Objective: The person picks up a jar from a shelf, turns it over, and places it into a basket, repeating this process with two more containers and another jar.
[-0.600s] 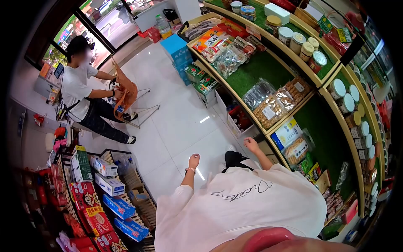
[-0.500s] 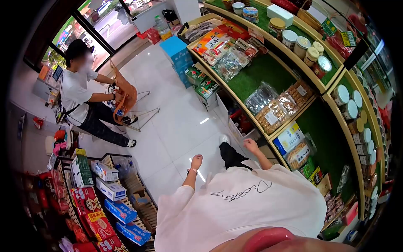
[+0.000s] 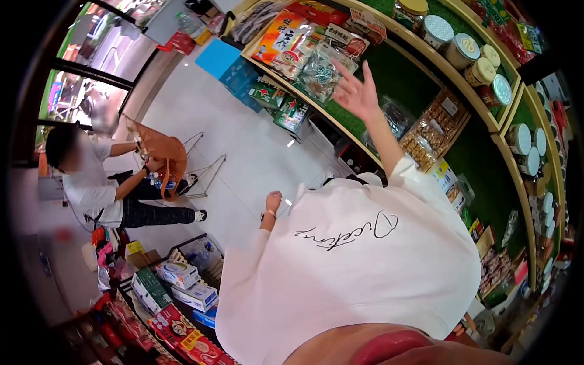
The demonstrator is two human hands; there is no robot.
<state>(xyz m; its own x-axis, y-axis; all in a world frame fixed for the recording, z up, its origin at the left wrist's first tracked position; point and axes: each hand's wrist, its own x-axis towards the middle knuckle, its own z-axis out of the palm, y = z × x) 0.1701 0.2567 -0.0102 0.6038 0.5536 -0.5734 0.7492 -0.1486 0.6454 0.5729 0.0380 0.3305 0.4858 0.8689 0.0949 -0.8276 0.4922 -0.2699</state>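
"Head view: where is the right hand (image 3: pixel 356 91)?"

"Upper middle of the frame. It is raised, with the fingers (image 3: pixel 365 76) spread wide and holding nothing. It sits just in front of the clear packet (image 3: pixel 316 76) on the wooden shelf (image 3: pixel 304 102). Whether it touches the packet cannot be told."

"And the left hand (image 3: pixel 273 201)?"

"Low at centre, loosely curled beside the white shirt (image 3: pixel 353 267). Whether it holds anything cannot be told."

"How is this reach best done?"

"Probably by closing on the top edge of one packet only. The packets overlap in a leaning heap, so a sideways pull could drag neighbours over the rim."

"Containers?"

"Jars (image 3: pixel 465 48) stand at upper right with lids on, and their contents are unclear. Clear bags (image 3: pixel 432 131) on the lower tier hold brown pieces. Closed boxes (image 3: pixel 182 274) lie at lower left."
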